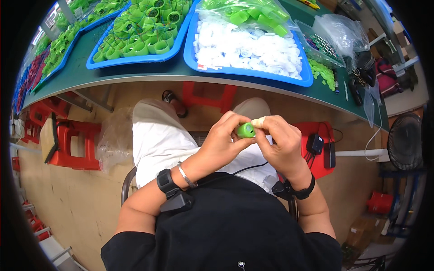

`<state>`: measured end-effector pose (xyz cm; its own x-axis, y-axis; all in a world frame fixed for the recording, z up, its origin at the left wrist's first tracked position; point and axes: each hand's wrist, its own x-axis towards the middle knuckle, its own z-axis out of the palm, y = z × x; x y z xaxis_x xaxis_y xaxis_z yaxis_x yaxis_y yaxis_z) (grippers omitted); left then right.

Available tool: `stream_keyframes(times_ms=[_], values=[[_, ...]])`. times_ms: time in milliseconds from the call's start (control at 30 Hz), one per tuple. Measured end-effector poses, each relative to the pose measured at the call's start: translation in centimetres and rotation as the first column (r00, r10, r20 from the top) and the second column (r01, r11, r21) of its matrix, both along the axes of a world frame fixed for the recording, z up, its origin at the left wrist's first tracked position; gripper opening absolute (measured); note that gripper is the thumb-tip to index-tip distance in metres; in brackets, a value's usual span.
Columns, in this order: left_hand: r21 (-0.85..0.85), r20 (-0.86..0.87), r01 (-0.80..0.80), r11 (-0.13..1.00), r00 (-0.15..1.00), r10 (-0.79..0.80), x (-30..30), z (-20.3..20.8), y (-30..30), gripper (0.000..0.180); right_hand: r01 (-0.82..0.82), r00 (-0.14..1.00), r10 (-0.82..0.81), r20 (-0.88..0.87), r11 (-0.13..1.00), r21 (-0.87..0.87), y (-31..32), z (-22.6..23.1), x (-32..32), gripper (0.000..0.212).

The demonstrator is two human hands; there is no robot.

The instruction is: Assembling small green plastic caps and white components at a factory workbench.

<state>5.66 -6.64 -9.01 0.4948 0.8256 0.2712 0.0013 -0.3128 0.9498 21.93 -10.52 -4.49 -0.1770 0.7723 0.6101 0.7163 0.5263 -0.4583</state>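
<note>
Above my lap, my left hand (pixel 224 135) is closed round a small green plastic cylinder (pixel 246 130), with its end tilted up and a dark slot showing in it. My right hand (pixel 281 137) is closed in a pinch right at the cylinder's right edge. A cream-coloured covering (pixel 258 122) wraps one of its fingertips. Whatever lies between the right fingers is hidden. On the table beyond, a blue tray (pixel 135 62) holds many green cups with thin wires. Beside it another blue tray (pixel 253 77) carries white plastic parts and a bag of green pieces (pixel 253 16).
The green table's edge (pixel 181 77) curves in front of my knees. At its right lie a clear tray of small parts (pixel 323 47) and loose green pieces (pixel 322 72). A red stool (pixel 316 153) with black devices stands at my right, near a black fan (pixel 405 141); another red stool (pixel 77 144) is left.
</note>
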Motion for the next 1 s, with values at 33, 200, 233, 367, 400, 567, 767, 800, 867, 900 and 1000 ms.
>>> stream_keyframes(times_ms=[33,200,233,367,400,567,767,800,867,900,1000], values=[[0.029,-0.029,-0.018,0.999,0.999,0.019,0.0,-0.1,0.0,0.03,0.011,0.998,-0.013,0.062,0.999,0.034,0.0,-0.1,-0.1,0.016],[0.104,-0.063,-0.08,0.991,0.994,0.087,0.3,-0.8,-0.3,0.028,0.058,0.987,-0.064,0.145,0.997,0.05,-0.4,-0.5,-1.1,0.014],[0.11,-0.084,-0.073,0.991,0.993,0.083,0.3,-0.8,-0.4,0.027,0.075,0.982,-0.082,0.171,0.996,0.046,-0.5,-0.6,-1.1,0.013],[0.176,-0.101,-0.135,0.975,0.983,0.154,0.3,-1.2,-0.3,0.026,0.122,0.964,-0.123,0.235,0.992,0.02,-0.9,-0.6,-1.6,0.011],[0.185,-0.109,-0.135,0.973,0.982,0.157,0.3,-1.2,-0.3,0.027,0.12,0.964,-0.121,0.236,0.993,0.019,-1.0,-0.7,-1.7,0.011],[0.203,-0.145,-0.144,0.969,0.974,0.175,0.3,-1.6,-0.4,0.028,0.146,0.963,-0.139,0.229,0.989,-0.011,-1.4,-1.0,-2.2,0.008],[0.21,-0.162,-0.135,0.968,0.972,0.17,0.1,-2.1,-0.6,0.031,-0.052,0.942,-0.122,-0.314,0.869,-0.492,-1.0,-1.2,-0.9,0.008],[0.222,-0.142,-0.124,0.967,0.977,0.158,0.0,-2.1,-0.6,0.032,-0.05,0.942,-0.123,-0.313,0.87,-0.491,-0.9,-1.4,-0.5,0.008],[0.234,-0.122,-0.114,0.965,0.982,0.146,0.0,-2.0,-0.6,0.033,-0.359,0.691,-0.25,-0.679,0.696,-0.622,-0.7,-1.9,0.2,0.007],[0.23,-0.103,-0.094,0.969,0.987,0.12,-0.1,-2.0,-0.6,0.034,-0.434,0.641,-0.276,-0.716,0.639,-0.635,-0.6,-1.8,0.6,0.009],[0.228,-0.065,-0.053,0.972,0.995,0.07,0.0,-1.7,-0.6,0.035,-0.561,0.523,-0.356,-0.774,0.539,-0.628,-0.3,-1.9,1.0,0.013]])
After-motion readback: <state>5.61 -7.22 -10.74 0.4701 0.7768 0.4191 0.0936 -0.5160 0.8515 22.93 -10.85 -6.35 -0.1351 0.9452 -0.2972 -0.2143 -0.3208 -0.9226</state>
